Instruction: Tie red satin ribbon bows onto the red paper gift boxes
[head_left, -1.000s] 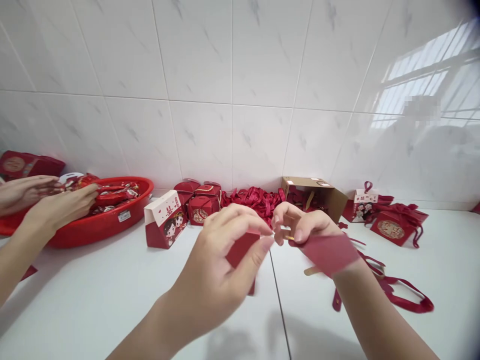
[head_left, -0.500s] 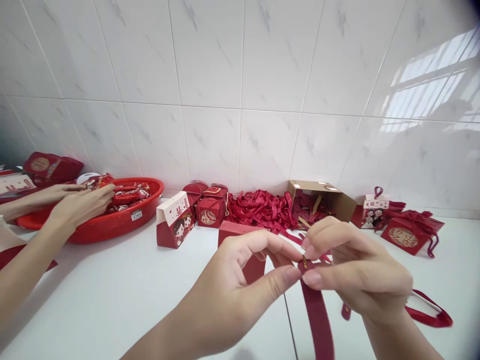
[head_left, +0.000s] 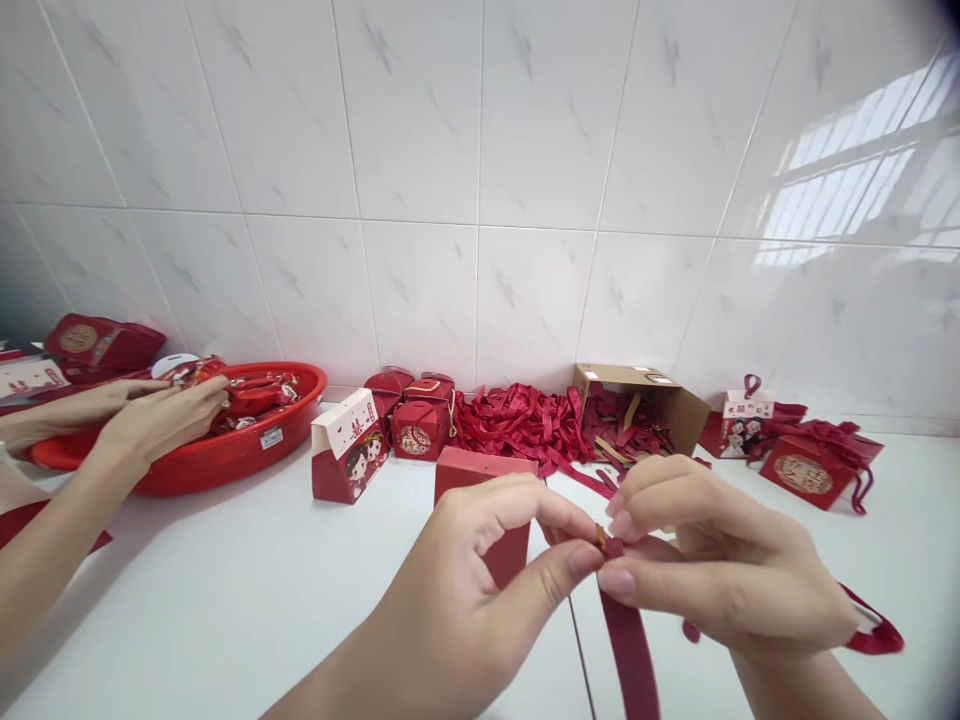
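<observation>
A dark red strap (head_left: 628, 650) hangs down from between my two hands, with a small gold-coloured piece at its upper end. My left hand (head_left: 480, 590) pinches that end between thumb and fingertips. From the other side, my right hand (head_left: 727, 570) is closed on the same end, its thumb and fingers almost meeting the left ones. Fingertips partly cover the gold piece. Behind my left hand stands a plain red box (head_left: 484, 465), partly hidden by it. A red ribbon loop (head_left: 877, 630) lies on the table beside my right wrist.
Another person's hands (head_left: 161, 410) reach into a red basin (head_left: 277, 450) of wrapped sweets at left. Along the wall stand a printed gift box (head_left: 349, 450), small red boxes (head_left: 420, 425), a ribbon pile (head_left: 525, 430), an open cardboard box (head_left: 686, 415) of straps and a finished-looking red box (head_left: 814, 465).
The strap's upper end has turned and folded between my fingertips, and my right hand has shifted slightly down and right. The other person's hands stay at the basin.
</observation>
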